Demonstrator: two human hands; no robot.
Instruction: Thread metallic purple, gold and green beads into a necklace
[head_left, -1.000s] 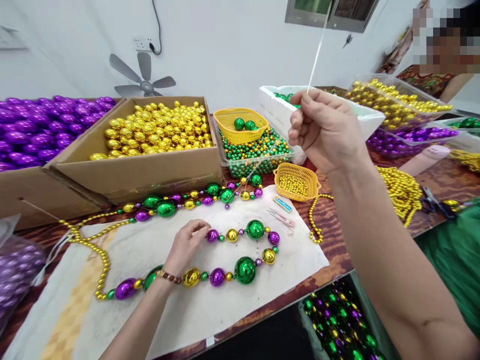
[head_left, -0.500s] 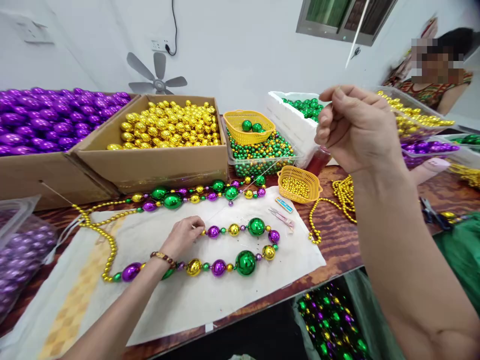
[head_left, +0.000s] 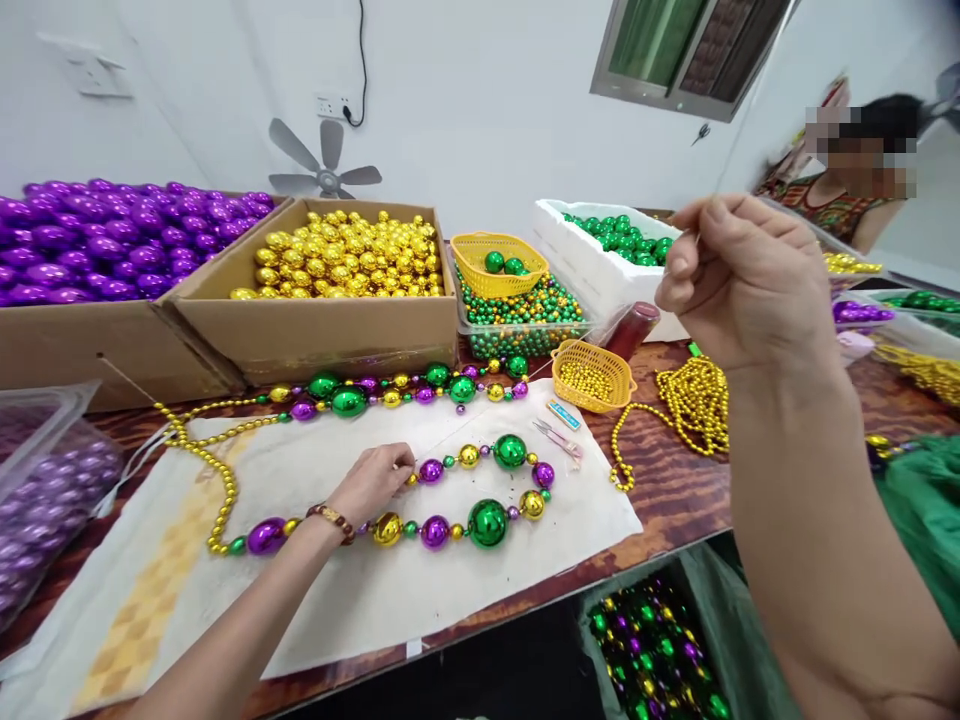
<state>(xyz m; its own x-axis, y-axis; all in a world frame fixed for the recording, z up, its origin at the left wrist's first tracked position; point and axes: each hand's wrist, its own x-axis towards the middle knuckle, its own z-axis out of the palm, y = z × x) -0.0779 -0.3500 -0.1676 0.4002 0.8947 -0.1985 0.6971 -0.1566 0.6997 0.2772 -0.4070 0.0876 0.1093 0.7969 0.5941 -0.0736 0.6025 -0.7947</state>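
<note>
A strand of shiny purple, green and gold beads (head_left: 488, 523) lies in a loop on the white cloth (head_left: 450, 600). My left hand (head_left: 375, 480) pinches the strand's end beside a small gold bead, fingers closed. Thin, pale thread (head_left: 538, 372) runs from there up to the right, hard to follow in places. High on the right, my right hand (head_left: 739, 270) is raised with thumb and forefinger pressed together on the thread. Gold bead chain (head_left: 225, 490) joins the strand's left end. Small snips (head_left: 556, 438) and a little blue-and-orange packet (head_left: 562, 414) lie on the cloth.
Cartons of purple beads (head_left: 97, 240) and gold beads (head_left: 345, 255) line the back. A yellow basket (head_left: 630, 385) of tiny gold beads stands by a coiled gold chain (head_left: 694, 400). Another person (head_left: 847, 200) sits at far right. The table edge (head_left: 525, 610) runs along the front.
The camera view has shifted slightly. My right hand appears a little lower and further right, still pinched. My left hand keeps its hold on the strand's end.
</note>
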